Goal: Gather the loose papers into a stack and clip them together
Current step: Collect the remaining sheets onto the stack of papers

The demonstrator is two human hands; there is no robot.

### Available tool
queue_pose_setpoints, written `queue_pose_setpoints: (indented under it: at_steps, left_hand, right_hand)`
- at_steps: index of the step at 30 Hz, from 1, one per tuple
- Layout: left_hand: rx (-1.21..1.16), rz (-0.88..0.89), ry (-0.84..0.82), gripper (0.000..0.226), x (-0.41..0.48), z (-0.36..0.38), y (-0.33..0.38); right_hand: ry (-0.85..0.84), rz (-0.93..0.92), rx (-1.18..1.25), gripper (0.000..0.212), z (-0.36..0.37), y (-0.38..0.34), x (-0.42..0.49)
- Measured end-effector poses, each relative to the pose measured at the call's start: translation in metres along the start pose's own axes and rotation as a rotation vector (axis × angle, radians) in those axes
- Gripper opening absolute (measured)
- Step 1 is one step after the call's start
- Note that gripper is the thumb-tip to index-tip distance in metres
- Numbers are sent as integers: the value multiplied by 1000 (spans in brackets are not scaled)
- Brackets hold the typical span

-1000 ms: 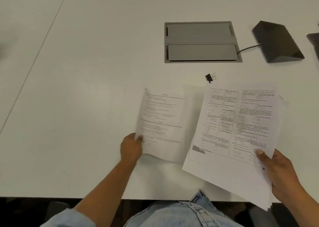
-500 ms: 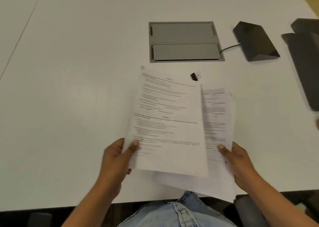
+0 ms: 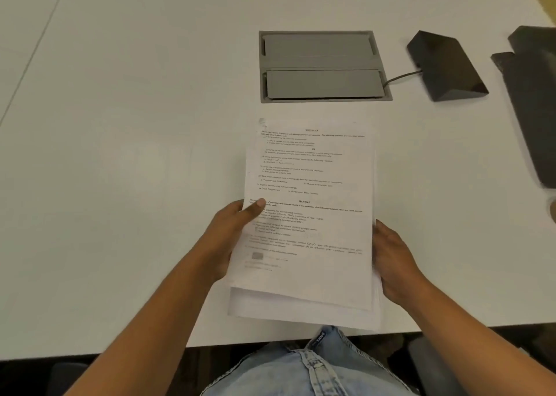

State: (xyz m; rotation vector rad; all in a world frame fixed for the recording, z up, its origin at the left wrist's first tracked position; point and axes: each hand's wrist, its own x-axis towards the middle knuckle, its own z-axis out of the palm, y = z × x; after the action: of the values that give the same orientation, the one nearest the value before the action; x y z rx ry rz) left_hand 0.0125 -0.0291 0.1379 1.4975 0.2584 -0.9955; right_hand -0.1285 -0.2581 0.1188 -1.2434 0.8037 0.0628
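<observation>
A stack of white printed papers (image 3: 313, 209) is held above the white table (image 3: 135, 155), near its front edge. My left hand (image 3: 231, 233) grips the stack's left side, thumb on the top sheet. On the right edge, my right hand (image 3: 391, 260) holds the stack with its fingers underneath. The sheets lie roughly one over another; lower sheets stick out at the bottom. The small black binder clip is hidden, probably behind the top of the stack.
A grey cable hatch (image 3: 323, 66) is set in the table beyond the papers. A dark wedge-shaped device (image 3: 445, 67) with a cable sits to its right. A dark flat object (image 3: 532, 100) lies at the right edge.
My left hand brought its sheet over the sheets in my right hand, and the two bundles merged into one stack. The binder clip went out of sight behind the papers.
</observation>
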Motion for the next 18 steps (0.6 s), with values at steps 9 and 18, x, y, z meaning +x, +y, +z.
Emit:
queue_pose_setpoints:
  at_steps: [9, 18]
  left_hand:
    - [-1, 219, 9, 30, 5, 24, 8]
    - [89, 675, 216, 46, 7, 38, 35]
  right_hand:
    - [-42, -195, -133, 19, -8, -20, 18]
    - [-96, -445, -185, 40, 12, -73, 37]
